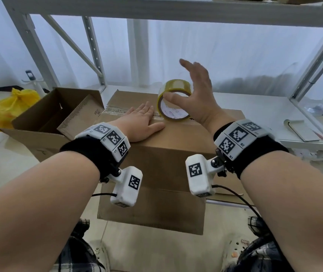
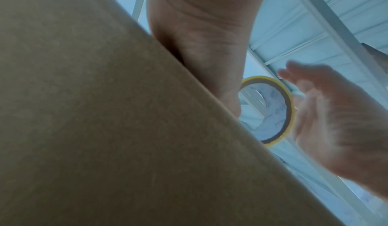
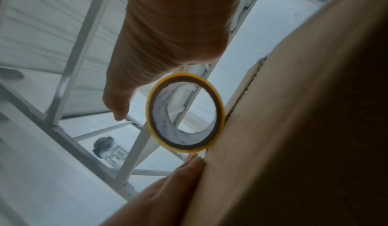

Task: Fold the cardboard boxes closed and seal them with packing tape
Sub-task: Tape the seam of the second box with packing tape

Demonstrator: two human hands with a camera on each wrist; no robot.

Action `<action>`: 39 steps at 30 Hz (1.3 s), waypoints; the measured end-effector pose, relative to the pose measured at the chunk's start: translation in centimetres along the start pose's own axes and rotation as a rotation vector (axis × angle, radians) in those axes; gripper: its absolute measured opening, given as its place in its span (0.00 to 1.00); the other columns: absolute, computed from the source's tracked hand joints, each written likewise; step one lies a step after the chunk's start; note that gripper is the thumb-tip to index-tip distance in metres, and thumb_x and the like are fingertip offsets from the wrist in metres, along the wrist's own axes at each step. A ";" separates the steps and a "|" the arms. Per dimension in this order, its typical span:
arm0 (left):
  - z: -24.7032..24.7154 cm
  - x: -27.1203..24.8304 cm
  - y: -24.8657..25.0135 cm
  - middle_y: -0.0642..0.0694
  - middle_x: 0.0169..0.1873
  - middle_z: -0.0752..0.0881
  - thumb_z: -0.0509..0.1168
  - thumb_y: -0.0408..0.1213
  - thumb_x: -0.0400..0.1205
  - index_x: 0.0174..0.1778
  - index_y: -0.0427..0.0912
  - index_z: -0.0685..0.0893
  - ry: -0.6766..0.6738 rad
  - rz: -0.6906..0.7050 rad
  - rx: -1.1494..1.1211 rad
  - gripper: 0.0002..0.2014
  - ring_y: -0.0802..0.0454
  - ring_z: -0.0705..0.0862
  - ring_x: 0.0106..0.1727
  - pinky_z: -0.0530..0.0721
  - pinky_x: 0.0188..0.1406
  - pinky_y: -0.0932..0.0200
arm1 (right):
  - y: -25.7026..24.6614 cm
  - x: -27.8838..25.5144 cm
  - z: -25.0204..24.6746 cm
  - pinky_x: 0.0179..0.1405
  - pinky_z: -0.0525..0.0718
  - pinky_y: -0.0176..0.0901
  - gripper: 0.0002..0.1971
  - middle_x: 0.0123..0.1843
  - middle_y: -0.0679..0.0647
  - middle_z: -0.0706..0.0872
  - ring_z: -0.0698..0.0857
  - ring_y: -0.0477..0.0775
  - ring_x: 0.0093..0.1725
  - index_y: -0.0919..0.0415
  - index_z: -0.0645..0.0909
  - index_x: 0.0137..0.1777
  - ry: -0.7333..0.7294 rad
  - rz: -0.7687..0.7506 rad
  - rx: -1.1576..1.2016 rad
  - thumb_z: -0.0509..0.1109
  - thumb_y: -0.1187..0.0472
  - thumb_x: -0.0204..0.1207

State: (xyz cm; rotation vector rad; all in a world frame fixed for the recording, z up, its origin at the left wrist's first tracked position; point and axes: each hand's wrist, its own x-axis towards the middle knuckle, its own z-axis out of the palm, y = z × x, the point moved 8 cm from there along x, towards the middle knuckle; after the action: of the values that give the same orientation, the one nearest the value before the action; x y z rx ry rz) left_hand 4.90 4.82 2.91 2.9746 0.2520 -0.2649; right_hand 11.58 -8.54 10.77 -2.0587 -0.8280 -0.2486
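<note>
A closed cardboard box [image 1: 166, 154] [image 2: 105, 113] [image 3: 293, 130] stands in front of me. A strip of clear tape [image 1: 115, 109] runs along its top seam. My left hand [image 1: 139, 122] [image 2: 199, 30] [image 3: 168, 188] lies flat on the box top, fingers straight, pressing on the taped seam. Just right of those fingers a yellow roll of packing tape [image 1: 173, 112] [image 2: 287, 106] [image 3: 184, 144] stands on edge on the box. My right hand [image 1: 198, 91] [image 2: 335, 121] [image 3: 168, 30] hovers over the roll with fingers spread and straight, thumb in front of its open face, not gripping it.
An open, empty cardboard box [image 1: 45, 118] stands to the left, with a yellow plastic bag [image 1: 7, 107] beyond it. A grey metal shelving frame [image 1: 96, 55] rises behind the boxes. A flat pad [image 1: 302, 130] lies on the low shelf at right.
</note>
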 end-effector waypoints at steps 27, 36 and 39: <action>0.4 -0.9 1.1 0.48 0.83 0.39 0.44 0.67 0.81 0.84 0.45 0.41 -0.091 0.042 -0.009 0.42 0.55 0.38 0.83 0.38 0.80 0.57 | 0.5 1.8 0.8 0.48 0.81 0.47 0.10 0.39 0.49 0.89 0.85 0.51 0.45 0.55 0.87 0.40 -0.033 0.204 0.058 0.73 0.49 0.71; 0.0 -0.8 1.1 0.48 0.84 0.40 0.46 0.66 0.82 0.84 0.43 0.40 -0.077 0.041 -0.022 0.42 0.55 0.40 0.84 0.40 0.79 0.58 | 1.7 2.1 -2.4 0.36 0.76 0.39 0.07 0.36 0.46 0.86 0.81 0.49 0.45 0.53 0.88 0.38 -0.049 0.236 -0.193 0.74 0.50 0.68; 0.2 -0.9 1.3 0.48 0.84 0.39 0.46 0.66 0.82 0.84 0.43 0.40 -0.080 0.045 -0.018 0.42 0.55 0.40 0.84 0.40 0.79 0.57 | 1.5 2.2 -2.2 0.42 0.76 0.42 0.09 0.40 0.49 0.86 0.81 0.50 0.47 0.53 0.87 0.41 -0.070 0.225 -0.288 0.73 0.49 0.68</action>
State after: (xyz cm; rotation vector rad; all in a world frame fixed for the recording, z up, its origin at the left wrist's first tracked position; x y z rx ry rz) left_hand 4.28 3.35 3.09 2.9392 0.1773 -0.3733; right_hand 14.45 -9.88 12.11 -2.4216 -0.6213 -0.1797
